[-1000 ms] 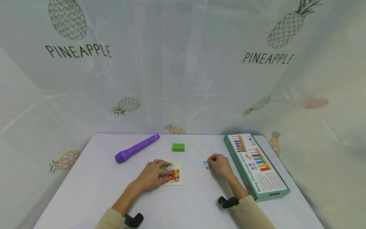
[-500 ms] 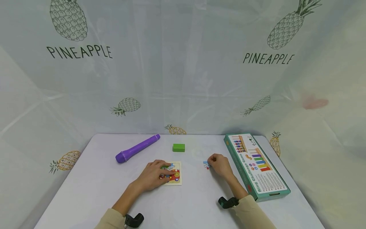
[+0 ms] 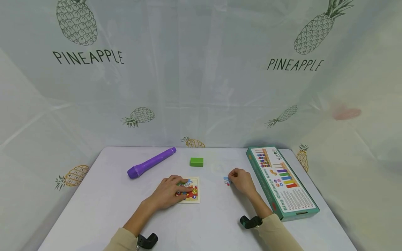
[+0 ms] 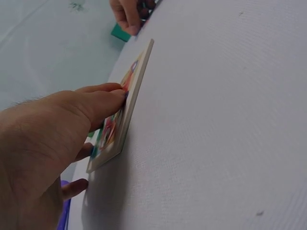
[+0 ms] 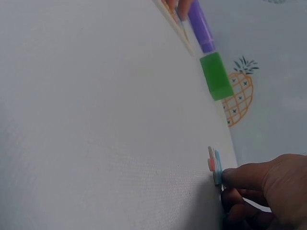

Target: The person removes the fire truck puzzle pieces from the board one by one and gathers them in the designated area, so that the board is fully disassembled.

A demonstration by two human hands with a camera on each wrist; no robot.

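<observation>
My left hand point(image 3: 168, 191) rests on a small picture puzzle board point(image 3: 197, 199) with a red vehicle on it. Its thumb and fingers lie over the picture, covering the left part; in the left wrist view the pale board edge point(image 4: 132, 112) shows beside the thumb. To the right, my right hand point(image 3: 242, 181) pinches a small blue-and-white puzzle piece point(image 3: 226, 180) with a red spot. In the right wrist view that piece point(image 5: 218, 168) sits at the fingertips, just at the white tabletop; whether it touches the table I cannot tell.
A purple microphone-shaped stick point(image 3: 151, 162) lies at the back left. Behind the board stands a green block point(image 3: 196, 162). A flat green "Ring Challenge Game" box point(image 3: 282, 181) lies to the right of my right hand. A pineapple-print curtain point(image 3: 201, 76) hangs behind the table.
</observation>
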